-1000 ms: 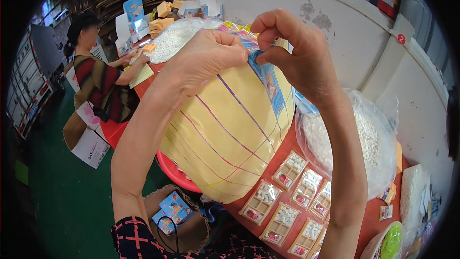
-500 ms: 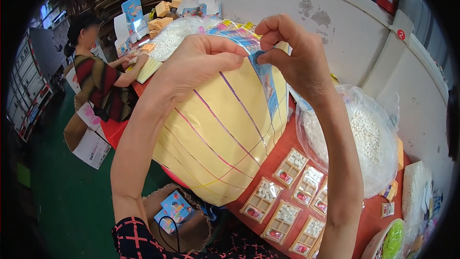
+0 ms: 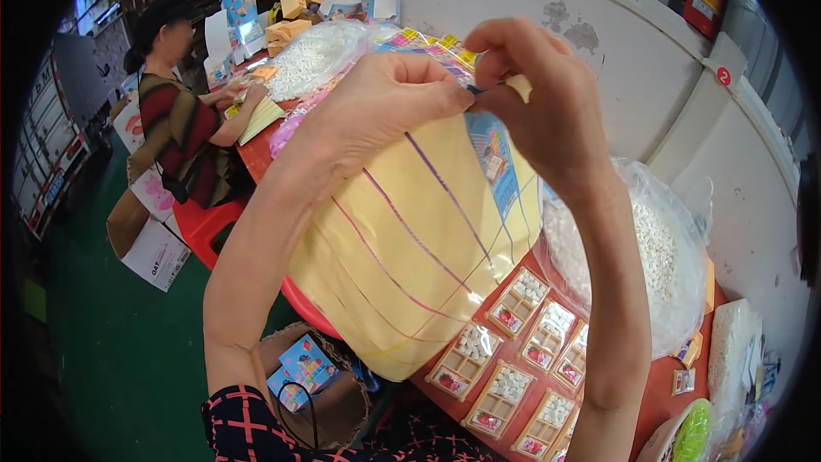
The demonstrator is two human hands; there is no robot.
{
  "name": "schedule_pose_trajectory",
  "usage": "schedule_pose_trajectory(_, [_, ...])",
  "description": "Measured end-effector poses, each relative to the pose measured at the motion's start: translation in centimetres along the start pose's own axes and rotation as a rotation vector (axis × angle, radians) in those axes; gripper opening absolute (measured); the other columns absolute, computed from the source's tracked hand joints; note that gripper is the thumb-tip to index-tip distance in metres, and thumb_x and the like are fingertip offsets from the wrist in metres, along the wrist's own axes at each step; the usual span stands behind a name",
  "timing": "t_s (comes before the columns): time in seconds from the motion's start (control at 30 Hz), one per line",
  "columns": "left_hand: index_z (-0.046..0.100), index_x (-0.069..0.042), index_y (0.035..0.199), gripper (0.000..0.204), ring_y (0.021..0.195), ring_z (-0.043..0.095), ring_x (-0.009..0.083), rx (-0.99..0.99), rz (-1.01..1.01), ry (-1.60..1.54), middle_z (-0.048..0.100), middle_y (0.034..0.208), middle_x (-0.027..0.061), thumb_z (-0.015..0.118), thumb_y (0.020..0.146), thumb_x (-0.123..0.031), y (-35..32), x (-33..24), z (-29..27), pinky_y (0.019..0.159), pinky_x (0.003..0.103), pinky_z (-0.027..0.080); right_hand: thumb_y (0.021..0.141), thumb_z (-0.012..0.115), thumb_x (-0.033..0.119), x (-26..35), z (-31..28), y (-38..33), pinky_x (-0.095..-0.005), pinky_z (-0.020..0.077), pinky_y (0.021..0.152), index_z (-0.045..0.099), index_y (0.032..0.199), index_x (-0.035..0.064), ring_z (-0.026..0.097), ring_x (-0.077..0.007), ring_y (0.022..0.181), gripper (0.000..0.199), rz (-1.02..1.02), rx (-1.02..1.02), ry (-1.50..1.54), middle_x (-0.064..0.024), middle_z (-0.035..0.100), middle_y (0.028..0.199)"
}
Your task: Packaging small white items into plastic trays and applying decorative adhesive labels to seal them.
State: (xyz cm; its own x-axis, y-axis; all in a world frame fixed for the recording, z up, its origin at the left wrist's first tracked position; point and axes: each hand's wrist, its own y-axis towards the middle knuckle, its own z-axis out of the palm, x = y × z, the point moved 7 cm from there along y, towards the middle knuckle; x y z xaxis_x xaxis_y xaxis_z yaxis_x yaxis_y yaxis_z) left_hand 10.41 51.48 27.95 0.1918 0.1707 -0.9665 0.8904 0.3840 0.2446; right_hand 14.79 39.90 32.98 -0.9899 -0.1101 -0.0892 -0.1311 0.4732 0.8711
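A large yellow sheet (image 3: 389,239) with thin coloured lines rises in front of me, standing over the red table. Along its right side, a blue printed strip (image 3: 494,167) shows below my fingers. My left hand (image 3: 376,107) is closed in a pinch at the sheet's upper edge, thumb against fingers. My right hand (image 3: 547,94) is closed too, its thumb and forefinger pinching a small dark bit by the left fingertips. Whether that bit belongs to the blue strip is hidden. Behind the hands lies a colourful printed sheet (image 3: 428,43).
Small trays (image 3: 505,398) with white pieces lie in rows on the red table (image 3: 410,393). A clear bag of white pieces (image 3: 654,248) stands at the right, another (image 3: 308,60) farther back. A co-worker (image 3: 175,111) sits at the far left. Below is an open carton (image 3: 346,406).
My hands have come closer together, the left shifting right until the fingertips nearly meet. The yellow sheet has shifted slightly right and down in the view.
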Motion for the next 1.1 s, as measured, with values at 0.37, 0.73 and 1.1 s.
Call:
schedule_pose_trajectory(0.37, [0.064,0.0,0.093,0.019,0.076,0.056,0.0057,0.009,0.026,0.132,0.06,0.08,0.0004,0.062,0.079,-0.013,0.3,1.0,-1.7,0.068,0.019,0.044,0.062,0.065,-0.008,-1.4,2.1,-0.9,-0.0279,0.0452,0.068,0.059,0.092,0.0051,0.052,-0.0152,0.07,0.033,0.14,0.075,0.154,-0.0023,0.053,0.07])
schedule_pose_trajectory(0.73, [0.055,-0.005,0.072,0.004,0.064,0.05,0.0044,0.046,-0.023,-0.027,0.053,0.069,-0.0021,0.056,0.074,-0.008,0.6,1.5,-1.7,0.061,0.018,0.04,0.059,0.067,-0.008,-1.0,2.1,-0.5,-0.0301,0.0452,0.071,0.058,0.096,0.0063,0.055,-0.0182,0.074,0.041,0.158,0.044,0.186,-0.0031,0.054,0.07])
schedule_pose_trajectory(1.1, [0.059,-0.005,0.083,0.011,0.07,0.054,0.0031,0.084,-0.102,-0.036,0.057,0.073,-0.0024,0.063,0.081,-0.015,-0.6,1.3,-0.7,0.063,0.018,0.044,0.062,0.066,-0.007,-1.3,1.4,-1.2,-0.035,0.0418,0.083,0.059,0.099,0.0098,0.055,-0.0174,0.067,0.041,0.258,0.022,0.209,-0.0019,0.053,0.067])
